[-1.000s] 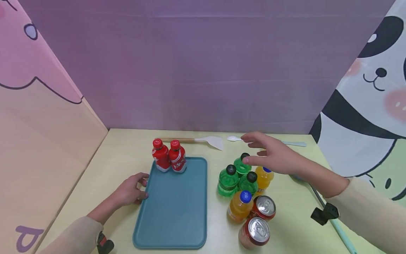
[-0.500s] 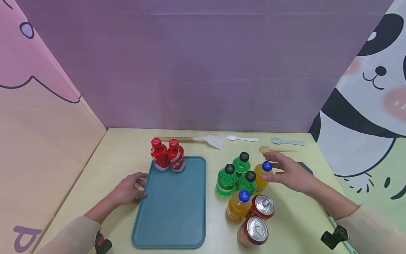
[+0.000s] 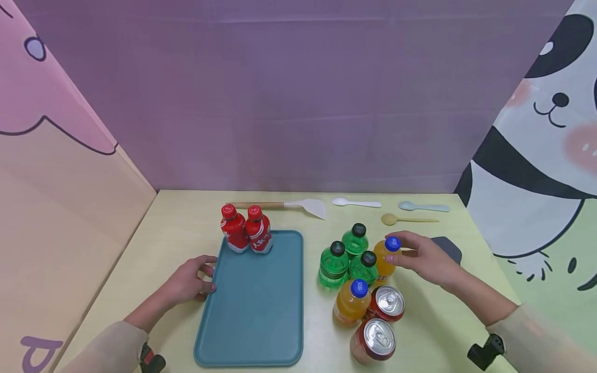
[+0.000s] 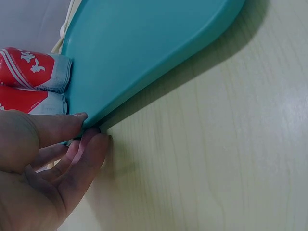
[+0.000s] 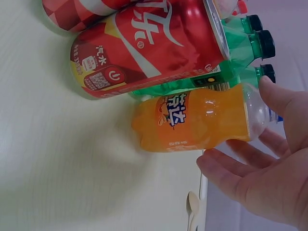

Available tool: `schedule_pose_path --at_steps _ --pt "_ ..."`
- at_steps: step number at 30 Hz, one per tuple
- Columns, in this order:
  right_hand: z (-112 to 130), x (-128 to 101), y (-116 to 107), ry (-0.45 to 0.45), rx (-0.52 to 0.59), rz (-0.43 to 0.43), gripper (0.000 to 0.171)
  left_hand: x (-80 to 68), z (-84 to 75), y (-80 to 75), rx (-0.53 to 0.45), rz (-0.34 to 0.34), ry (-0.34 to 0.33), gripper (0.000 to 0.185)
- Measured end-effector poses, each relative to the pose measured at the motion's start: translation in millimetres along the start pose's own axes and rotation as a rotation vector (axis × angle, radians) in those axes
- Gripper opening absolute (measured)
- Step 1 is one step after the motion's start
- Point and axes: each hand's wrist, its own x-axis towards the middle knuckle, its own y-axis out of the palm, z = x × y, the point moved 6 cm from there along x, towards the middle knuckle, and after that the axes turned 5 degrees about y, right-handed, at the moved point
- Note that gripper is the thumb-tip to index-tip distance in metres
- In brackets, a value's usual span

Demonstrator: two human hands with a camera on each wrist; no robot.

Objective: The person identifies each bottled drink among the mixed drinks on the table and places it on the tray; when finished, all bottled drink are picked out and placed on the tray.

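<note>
My left hand (image 3: 190,280) pinches the left rim of the blue tray (image 3: 252,311), thumb on top and fingers under the edge in the left wrist view. Two red bottles (image 3: 258,230) stand side by side at the tray's far left corner. On the right, my right hand (image 3: 422,256) grips the upper part of an orange soda bottle (image 5: 192,120), which is upright with a blue cap. In the right wrist view the thumb lies at its neck and the fingers pass behind. Green bottles (image 3: 333,267) with black caps stand beside it.
A second orange soda bottle (image 3: 351,305) and two red cans (image 3: 373,344) stand nearer the front. Along the back lie a spatula (image 3: 310,207), a white spoon (image 3: 356,202), a grey-blue spoon (image 3: 424,207) and a wooden spoon (image 3: 410,219). A dark flat utensil head (image 3: 449,249) shows behind my right hand.
My right hand has come down from above the green bottles, moving right and toward me onto the far orange soda bottle. My left hand has stayed at the tray's rim.
</note>
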Motion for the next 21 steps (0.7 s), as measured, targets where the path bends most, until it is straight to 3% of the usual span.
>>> schedule_pose_path --at_steps 14,21 --pt "0 5 -7 -0.021 0.056 -0.065 0.041 0.1 -0.4 0.1 0.006 0.000 -0.003 0.071" --pt "8 2 -13 -0.002 0.044 -0.092 0.043 -0.2 -0.2 0.1 -0.014 0.009 -0.008 0.072"
